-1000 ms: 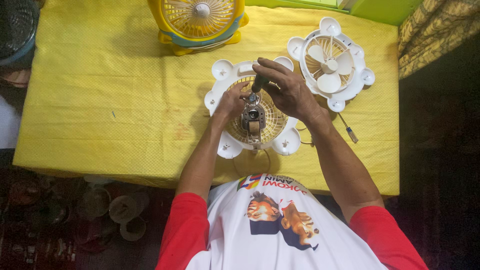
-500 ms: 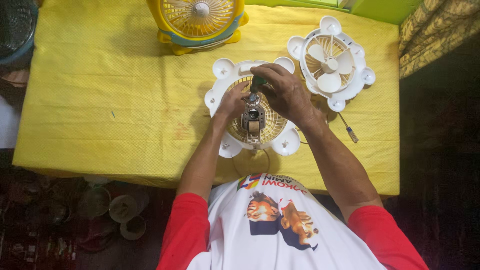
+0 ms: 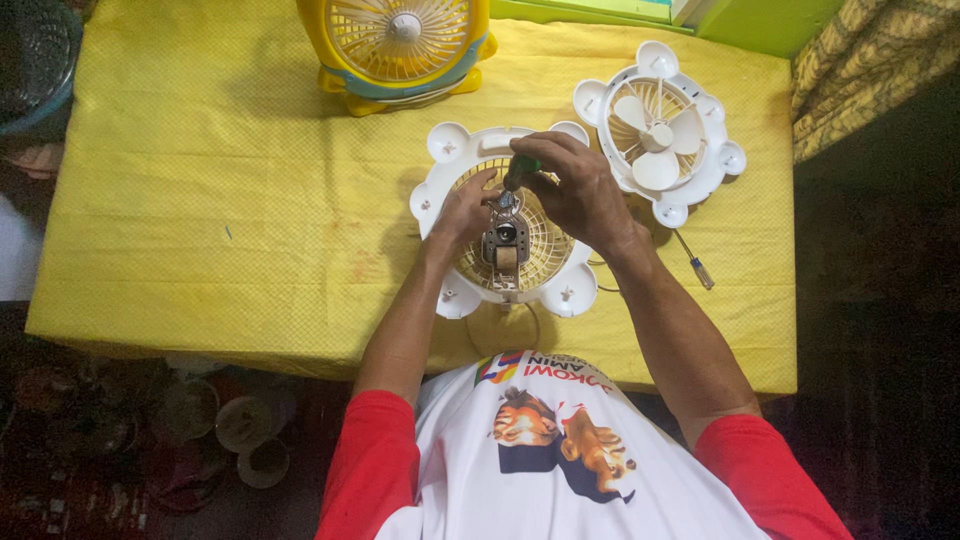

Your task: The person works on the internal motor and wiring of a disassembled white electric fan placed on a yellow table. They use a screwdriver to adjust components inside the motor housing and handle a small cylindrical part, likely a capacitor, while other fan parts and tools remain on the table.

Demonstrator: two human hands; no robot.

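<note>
While the person's shirt print, a colourful patch on white, fills the lower centre of the frame, the left hand curls loosely at the motor in the white fan housing at centre. The right hand clenches a green-handled screwdriver there; farther up, a white fan half lies upper right and a yellow fan stands top centre

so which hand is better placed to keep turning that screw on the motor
Probably the right hand: it grips the green-handled screwdriver upright over the motor. The left hand only steadies the white fan housing.
</note>
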